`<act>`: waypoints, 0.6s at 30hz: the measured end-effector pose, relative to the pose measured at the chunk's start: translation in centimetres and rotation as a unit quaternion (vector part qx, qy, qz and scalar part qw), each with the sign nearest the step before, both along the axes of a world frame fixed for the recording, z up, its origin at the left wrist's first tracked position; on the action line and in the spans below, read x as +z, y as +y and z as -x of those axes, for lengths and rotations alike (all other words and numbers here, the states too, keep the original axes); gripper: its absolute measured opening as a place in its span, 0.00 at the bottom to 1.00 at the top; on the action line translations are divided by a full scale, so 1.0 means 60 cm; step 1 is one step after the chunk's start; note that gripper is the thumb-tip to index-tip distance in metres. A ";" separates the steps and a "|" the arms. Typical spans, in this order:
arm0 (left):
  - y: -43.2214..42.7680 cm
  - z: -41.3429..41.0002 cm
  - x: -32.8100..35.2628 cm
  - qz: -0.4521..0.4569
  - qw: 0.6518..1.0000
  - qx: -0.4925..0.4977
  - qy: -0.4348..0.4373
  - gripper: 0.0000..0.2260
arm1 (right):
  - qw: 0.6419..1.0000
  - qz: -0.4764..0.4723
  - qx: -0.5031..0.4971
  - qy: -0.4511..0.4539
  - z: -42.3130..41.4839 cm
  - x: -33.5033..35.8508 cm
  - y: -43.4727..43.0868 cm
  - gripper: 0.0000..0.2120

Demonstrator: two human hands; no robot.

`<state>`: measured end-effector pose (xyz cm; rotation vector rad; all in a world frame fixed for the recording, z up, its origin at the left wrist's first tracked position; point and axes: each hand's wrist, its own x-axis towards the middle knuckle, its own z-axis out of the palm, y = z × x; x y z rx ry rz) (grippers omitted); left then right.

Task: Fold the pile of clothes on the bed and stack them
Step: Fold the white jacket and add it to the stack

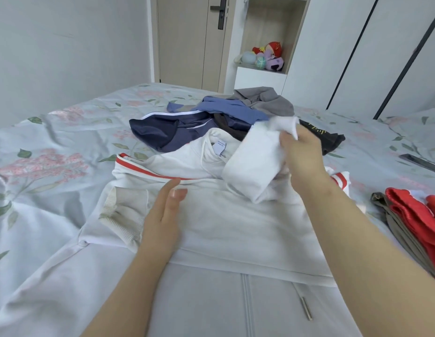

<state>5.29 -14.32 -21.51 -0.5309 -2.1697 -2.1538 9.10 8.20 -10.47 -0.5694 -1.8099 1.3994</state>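
A white sweatshirt (236,227) with red stripes (148,171) along its shoulder lies spread on the bed (53,142), right in front of the person, over a pale sheet printed with pink flowers and green leaves. The left hand (165,215) rests flat on the chest of the garment, fingers straight and together, just beside a ribbed cuff (124,215) that is folded inward. The right hand (301,152) is raised above the collar area, its fingers curled round a bunched white sleeve (253,161), which hangs in a loose roll down to the body of the sweatshirt. Inside the neck a small white label (219,147) carries blue print, too small to read.

Behind the sweatshirt sits the unfolded pile: a navy garment (163,132) with white piping, a blue one (226,110), a grey one (265,100) on top at the back, and a black one (321,135) bearing small yellow marks that cannot be made out as writing. At the right edge lies a folded stack, a red satin piece (413,215) over an olive one (396,222). Beyond the bed, plush toys (267,57) sit in an open shelf niche beside a door (187,40) with a black handle.
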 end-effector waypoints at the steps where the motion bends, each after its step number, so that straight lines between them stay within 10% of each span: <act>1: -0.003 0.005 0.008 -0.072 0.996 -0.010 -0.043 0.16 | 0.995 -0.062 0.070 0.026 -0.023 -0.003 -0.022 0.13; 4: -0.032 0.024 0.027 -0.275 0.942 -0.042 -0.189 0.19 | 0.937 -0.240 0.249 -0.050 -0.100 -0.076 -0.072 0.22; 7: -0.055 0.033 0.030 -0.387 0.877 -0.095 -0.268 0.27 | 0.926 -0.280 0.218 -0.129 -0.140 -0.136 -0.077 0.25; 13: -0.045 0.037 0.040 -0.330 0.891 -0.147 -0.275 0.25 | 0.979 0.078 0.159 -0.103 -0.132 -0.111 -0.080 0.11; 16: -0.041 0.035 0.038 -0.324 0.891 -0.148 -0.283 0.25 | 0.986 0.016 0.089 -0.137 -0.087 -0.083 -0.083 0.36; 18: -0.045 0.035 0.039 -0.330 0.887 -0.142 -0.291 0.25 | 0.979 -0.071 0.088 -0.172 -0.049 -0.060 -0.089 0.31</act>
